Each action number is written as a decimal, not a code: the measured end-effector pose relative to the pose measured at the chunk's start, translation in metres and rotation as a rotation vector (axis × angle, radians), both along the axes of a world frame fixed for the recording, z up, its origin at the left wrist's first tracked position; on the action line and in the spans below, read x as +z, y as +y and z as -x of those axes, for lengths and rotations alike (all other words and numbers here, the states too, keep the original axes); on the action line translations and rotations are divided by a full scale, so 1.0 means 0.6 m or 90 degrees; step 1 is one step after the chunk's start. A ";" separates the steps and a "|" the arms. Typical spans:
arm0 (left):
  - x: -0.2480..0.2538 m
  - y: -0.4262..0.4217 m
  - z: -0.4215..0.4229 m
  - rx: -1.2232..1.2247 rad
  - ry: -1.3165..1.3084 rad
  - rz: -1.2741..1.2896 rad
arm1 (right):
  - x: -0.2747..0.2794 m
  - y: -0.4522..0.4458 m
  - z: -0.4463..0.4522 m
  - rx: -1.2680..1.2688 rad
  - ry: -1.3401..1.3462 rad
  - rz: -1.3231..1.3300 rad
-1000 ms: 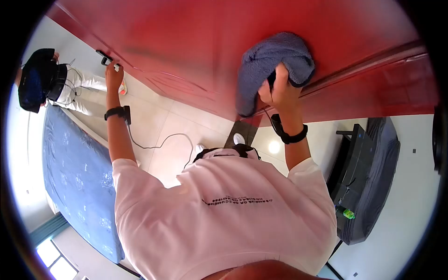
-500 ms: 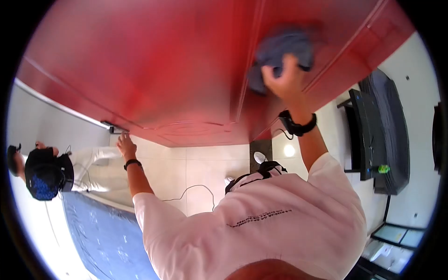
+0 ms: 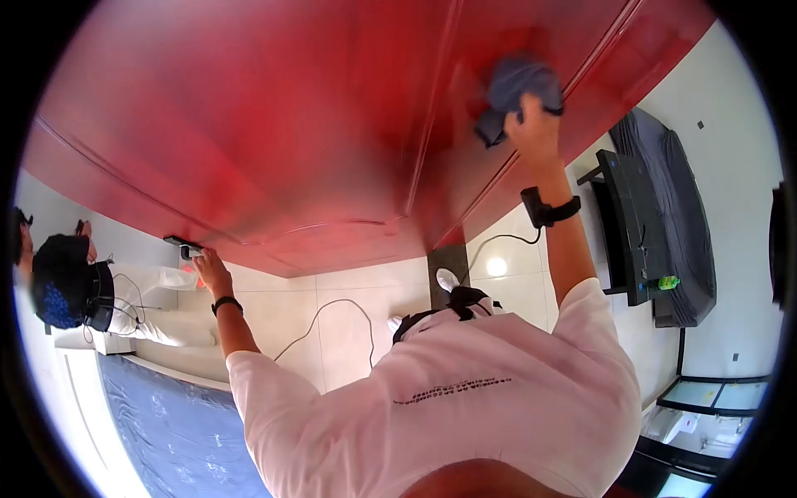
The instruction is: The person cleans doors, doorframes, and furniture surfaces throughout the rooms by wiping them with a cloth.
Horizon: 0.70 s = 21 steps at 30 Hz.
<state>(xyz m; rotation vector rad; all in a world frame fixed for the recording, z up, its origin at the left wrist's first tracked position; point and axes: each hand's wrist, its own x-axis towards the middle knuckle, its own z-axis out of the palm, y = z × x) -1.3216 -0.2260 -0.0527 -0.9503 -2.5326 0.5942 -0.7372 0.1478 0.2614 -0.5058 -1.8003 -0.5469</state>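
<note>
And here's the big one, a glossy red panelled door (image 3: 274, 124), sweeping across the top, its near edges slanting over the pale tiled floor (image 3: 344, 357). Floor shows between that door and the blue patterned mattress (image 3: 178, 432) at lower left, a thin dark cable (image 3: 365, 309) looping across it. Over on the right, a dark draped sofa (image 3: 689, 199) sits behind a low black table (image 3: 635, 236), well apart from the door. Far left, another person in a black top and white trousers (image 3: 62, 278). Now the blue-grey cloth (image 3: 523, 81), slightly blurred, bunched on the door between two raised mouldings! The right hand (image 3: 537, 133) holds it, fingers bent over it, thumb apart. The left hand (image 3: 213, 274) is at the black door handle (image 3: 183, 243), fingers partly bent; whether they pinch it, I can't tell. Smallest, a green bottle (image 3: 669, 283) on the table's edge.
</note>
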 end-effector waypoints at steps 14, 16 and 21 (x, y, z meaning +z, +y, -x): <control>0.040 -0.199 -0.121 -0.176 -0.259 -0.253 | -0.040 -0.142 0.248 0.304 0.147 0.072; 0.066 -0.216 -0.141 -0.173 -0.275 -0.204 | -0.065 -0.164 0.252 0.367 -0.005 -0.042; 0.075 -0.260 -0.194 -0.191 -0.307 -0.020 | -0.132 -0.228 0.193 0.507 -0.112 0.302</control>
